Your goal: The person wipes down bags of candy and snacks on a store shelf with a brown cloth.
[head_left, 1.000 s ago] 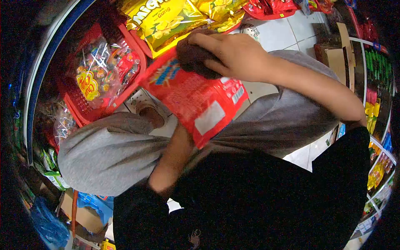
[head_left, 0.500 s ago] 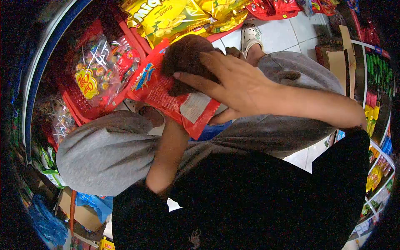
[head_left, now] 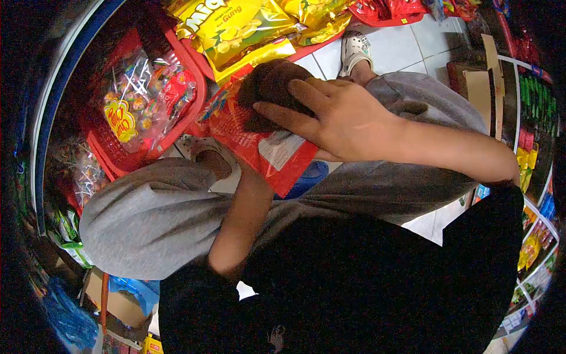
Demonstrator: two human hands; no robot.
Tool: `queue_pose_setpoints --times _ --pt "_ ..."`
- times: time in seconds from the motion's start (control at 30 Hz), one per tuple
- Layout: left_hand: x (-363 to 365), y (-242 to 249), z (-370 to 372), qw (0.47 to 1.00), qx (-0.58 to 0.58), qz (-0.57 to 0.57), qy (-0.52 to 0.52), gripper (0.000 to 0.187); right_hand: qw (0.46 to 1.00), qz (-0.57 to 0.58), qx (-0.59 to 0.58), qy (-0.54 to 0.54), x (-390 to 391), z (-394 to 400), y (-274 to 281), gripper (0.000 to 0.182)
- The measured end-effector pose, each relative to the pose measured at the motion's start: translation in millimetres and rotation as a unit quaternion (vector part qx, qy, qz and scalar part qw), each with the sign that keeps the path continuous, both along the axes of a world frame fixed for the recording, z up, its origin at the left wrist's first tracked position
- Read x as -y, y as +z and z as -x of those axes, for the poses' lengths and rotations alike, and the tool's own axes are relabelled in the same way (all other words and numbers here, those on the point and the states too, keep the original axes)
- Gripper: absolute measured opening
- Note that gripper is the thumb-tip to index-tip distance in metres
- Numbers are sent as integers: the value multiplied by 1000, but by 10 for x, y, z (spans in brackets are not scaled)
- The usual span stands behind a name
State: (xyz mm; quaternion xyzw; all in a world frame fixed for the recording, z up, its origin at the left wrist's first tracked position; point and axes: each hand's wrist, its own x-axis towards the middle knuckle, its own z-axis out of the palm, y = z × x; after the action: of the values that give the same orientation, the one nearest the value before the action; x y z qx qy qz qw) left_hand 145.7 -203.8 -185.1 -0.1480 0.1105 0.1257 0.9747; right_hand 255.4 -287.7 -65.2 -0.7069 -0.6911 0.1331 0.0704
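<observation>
A red plastic packet (head_left: 234, 131) with a white label panel is held up over my lap, tilted. My left forearm (head_left: 243, 212) reaches up beneath it; the left hand is hidden behind the packet, which it holds from below. My right hand (head_left: 348, 118) lies over the packet's upper face, its fingers bent around a bunched dark brown cloth (head_left: 268, 88) that is pressed against the packet. The thumb is mostly out of sight under the hand.
A red basket (head_left: 203, 100) at the left holds a bag of lollipops (head_left: 132, 97). Yellow candy bags (head_left: 236, 29) fill a red tray ahead. Cardboard (head_left: 480, 88) and stocked shelves (head_left: 533, 106) stand at the right. A blue stool (head_left: 309, 179) shows below the packet.
My right hand and the brown cloth have shifted slightly right and down across the packet. The packet has bent and creased, and its upper left part has turned a little.
</observation>
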Motion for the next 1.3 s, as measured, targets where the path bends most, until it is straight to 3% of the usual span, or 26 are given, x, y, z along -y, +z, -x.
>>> queue_pose_setpoints --times 0.07,0.17,0.27,0.37,0.4,0.5,0.53,0.63,0.7,0.77,0.8,0.83,0.87,0.97,1.0,1.07,1.1,1.13,1.17,1.23,1.3 --pt "17 -90 -25 999 19 39 -12 50 1000 -15 15 8 0 -13 -5 77" --pt "21 -43 -9 998 41 21 -34 49 999 -46 10 15 -30 -26 5 49" --pt "4 156 48 995 -40 -92 -2 48 998 -52 39 5 -84 -46 161 41" --pt "-1 371 70 972 -117 -203 30 47 993 -100 63 5 -95 -98 136 51" --pt "11 410 11 932 -276 -235 -14 52 992 -108 67 -3 -94 -96 173 47" --pt "35 456 63 943 -282 -137 -113 57 995 -80 64 -18 -66 -157 274 44" --pt "64 491 37 919 -323 -172 -147 58 995 -73 56 -34 -44 -200 297 41" --pt "50 607 -38 899 -298 -239 -213 58 995 -42 28 -87 14 -412 373 33" --pt "34 631 -51 892 -294 -273 -208 56 991 -9 8 -131 57 -567 498 31" --pt "24 633 -65 881 -291 -312 -206 54 969 -4 -34 -244 137 -665 641 27" --pt "16 627 -75 876 -301 -315 -205 53 878 48 -189 -437 127 -724 697 27" --pt "3 617 -84 872 -312 -318 -204 53 846 162 69 -504 68 -754 897 33" --pt "-5 609 -92 867 -321 -321 -204 52 855 137 -94 -492 338 -1174 793 40" --pt "2 572 -94 867 -326 -320 -200 50 753 17 -206 -624 297 -1410 893 16" --pt "9 571 -98 865 -326 -322 -204 50 752 17 -206 -626 846 -2092 584 16" --pt "26 578 -111 862 -327 -326 -210 49 914 -46 37 -401 1912 -3399 -2 23" --pt "35 574 -115 861 -328 -325 -211 49 914 -45 37 -403 1478 -2916 208 23" --pt "43 570 -120 861 -329 -326 -212 48 823 -105 -174 -531 990 -2388 442 25" --pt "46 563 -121 860 -329 -326 -213 48 672 -159 -372 -620 493 -1861 675 27" --pt "50 523 -94 863 -312 -337 -209 48 655 -184 -377 -628 769 -2493 295 29" --pt "46 510 -77 866 -302 -342 -206 48 614 -207 -417 -637 711 -2515 218 30"
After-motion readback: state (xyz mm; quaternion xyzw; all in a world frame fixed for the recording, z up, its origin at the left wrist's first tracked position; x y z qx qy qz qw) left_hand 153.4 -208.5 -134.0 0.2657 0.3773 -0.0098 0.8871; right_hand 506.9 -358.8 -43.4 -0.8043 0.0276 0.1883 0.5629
